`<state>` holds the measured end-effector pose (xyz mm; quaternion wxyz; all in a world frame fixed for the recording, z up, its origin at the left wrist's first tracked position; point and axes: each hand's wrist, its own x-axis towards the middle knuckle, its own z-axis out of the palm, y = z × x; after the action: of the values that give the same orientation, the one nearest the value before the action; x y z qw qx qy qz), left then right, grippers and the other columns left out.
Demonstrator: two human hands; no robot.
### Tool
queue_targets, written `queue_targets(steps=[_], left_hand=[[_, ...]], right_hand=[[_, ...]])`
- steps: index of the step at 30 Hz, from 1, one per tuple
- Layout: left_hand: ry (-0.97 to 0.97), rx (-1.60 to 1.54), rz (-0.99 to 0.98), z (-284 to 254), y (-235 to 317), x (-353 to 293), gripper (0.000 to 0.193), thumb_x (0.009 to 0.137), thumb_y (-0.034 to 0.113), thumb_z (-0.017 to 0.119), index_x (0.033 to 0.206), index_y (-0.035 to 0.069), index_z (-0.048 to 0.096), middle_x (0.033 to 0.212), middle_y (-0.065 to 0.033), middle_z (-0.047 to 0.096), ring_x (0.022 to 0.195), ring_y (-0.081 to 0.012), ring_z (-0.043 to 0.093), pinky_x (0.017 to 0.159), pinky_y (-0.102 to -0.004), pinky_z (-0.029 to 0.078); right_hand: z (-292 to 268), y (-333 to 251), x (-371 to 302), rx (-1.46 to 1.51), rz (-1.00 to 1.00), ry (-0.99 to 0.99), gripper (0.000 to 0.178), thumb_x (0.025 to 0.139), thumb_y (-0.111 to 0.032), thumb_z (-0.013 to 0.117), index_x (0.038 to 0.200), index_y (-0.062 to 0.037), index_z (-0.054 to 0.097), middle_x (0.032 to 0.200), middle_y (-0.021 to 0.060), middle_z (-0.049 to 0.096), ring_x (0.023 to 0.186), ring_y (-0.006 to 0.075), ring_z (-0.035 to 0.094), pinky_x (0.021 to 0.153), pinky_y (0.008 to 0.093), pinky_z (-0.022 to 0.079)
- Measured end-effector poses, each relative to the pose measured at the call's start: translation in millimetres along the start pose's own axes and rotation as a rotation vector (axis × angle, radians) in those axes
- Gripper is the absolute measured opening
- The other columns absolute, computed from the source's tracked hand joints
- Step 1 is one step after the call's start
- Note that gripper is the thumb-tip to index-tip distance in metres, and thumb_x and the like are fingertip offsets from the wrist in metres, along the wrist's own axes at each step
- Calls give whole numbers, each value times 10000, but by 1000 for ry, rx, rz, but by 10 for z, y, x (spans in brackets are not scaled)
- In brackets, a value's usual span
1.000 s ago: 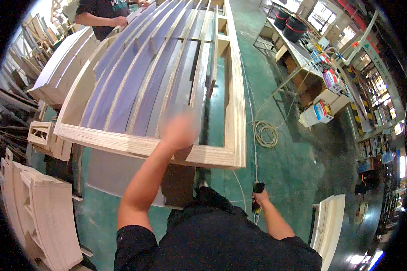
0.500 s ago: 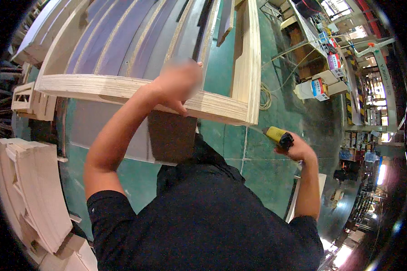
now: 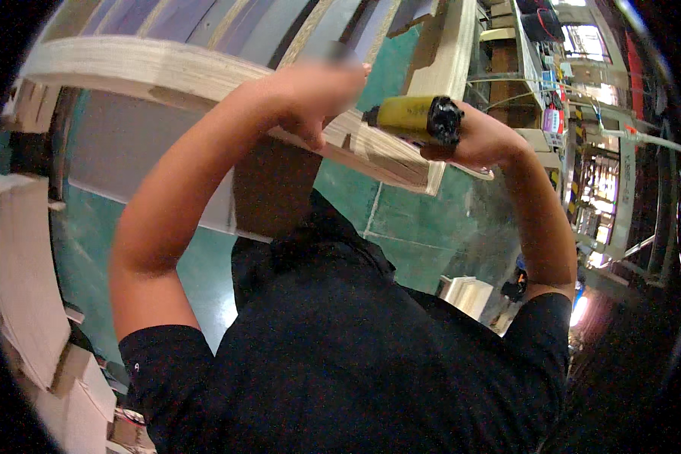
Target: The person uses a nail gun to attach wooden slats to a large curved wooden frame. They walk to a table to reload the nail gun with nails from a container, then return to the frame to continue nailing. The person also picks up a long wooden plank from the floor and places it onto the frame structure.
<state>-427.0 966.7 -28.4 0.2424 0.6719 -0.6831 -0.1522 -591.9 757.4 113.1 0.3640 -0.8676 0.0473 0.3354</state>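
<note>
In front of me lies a large wooden frame [image 3: 144,72] with a thick layered plywood edge and several slats across it. My left hand [image 3: 321,94] grips the near rail, its thumb hanging over the front side; the fingers are blurred. A yellow and black power drill [image 3: 412,117] is in my right hand [image 3: 480,140], with the fingers wrapped round its handle. The drill points left, above the rail near the frame's right corner and close to my left hand. Its tip is hard to make out.
Pale wooden pieces [image 3: 23,272] are stacked at the left. A grey-brown panel [image 3: 151,151] shows under the near rail, over the green floor [image 3: 408,257]. Light boards [image 3: 469,295] lie low on the right. Shelving and a workbench with boxes [image 3: 554,121] line the right side.
My right hand has brought the drill up and left, from beside the frame's corner to above the rail. My left hand still grips the rail. The view has shifted.
</note>
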Motion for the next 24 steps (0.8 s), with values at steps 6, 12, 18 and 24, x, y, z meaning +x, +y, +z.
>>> queue_targets(steps=[6, 12, 18, 24], left_hand=[[38, 40, -35, 44, -20, -67, 1079, 485, 264, 925, 1422, -23, 472, 1566, -163, 382, 1295, -328, 539, 1058, -388, 479], [42, 47, -32, -40, 35, -107, 1066, 485, 232, 914, 1422, -18, 472, 1540, -174, 418, 1281, -322, 551, 1042, -391, 488], [1, 43, -62, -71, 41, -103, 1062, 488, 257, 901, 1420, -20, 476, 1544, -173, 413, 1277, -314, 555, 1027, -394, 495], [-18, 39, -59, -104, 9, -101, 1072, 492, 276, 904, 1423, -27, 467, 1544, -164, 414, 1267, -319, 560, 1020, -400, 498]], right_hand=[[27, -180, 323, -3, 119, -14, 479, 844, -70, 768, 1283, 0, 589, 1149, 85, 700, 1027, 159, 634, 929, 328, 515], [51, -196, 306, 20, -2, 45, 466, 848, -64, 759, 1280, -1, 597, 1156, 84, 696, 1042, 155, 634, 933, 321, 510], [29, -161, 314, -52, -42, 42, 451, 873, -123, 733, 1295, -44, 598, 1202, 91, 679, 1069, 180, 617, 970, 342, 487], [27, -232, 335, 18, 86, 46, 490, 843, -108, 746, 1307, -58, 597, 1203, 74, 680, 1076, 165, 616, 977, 334, 488]])
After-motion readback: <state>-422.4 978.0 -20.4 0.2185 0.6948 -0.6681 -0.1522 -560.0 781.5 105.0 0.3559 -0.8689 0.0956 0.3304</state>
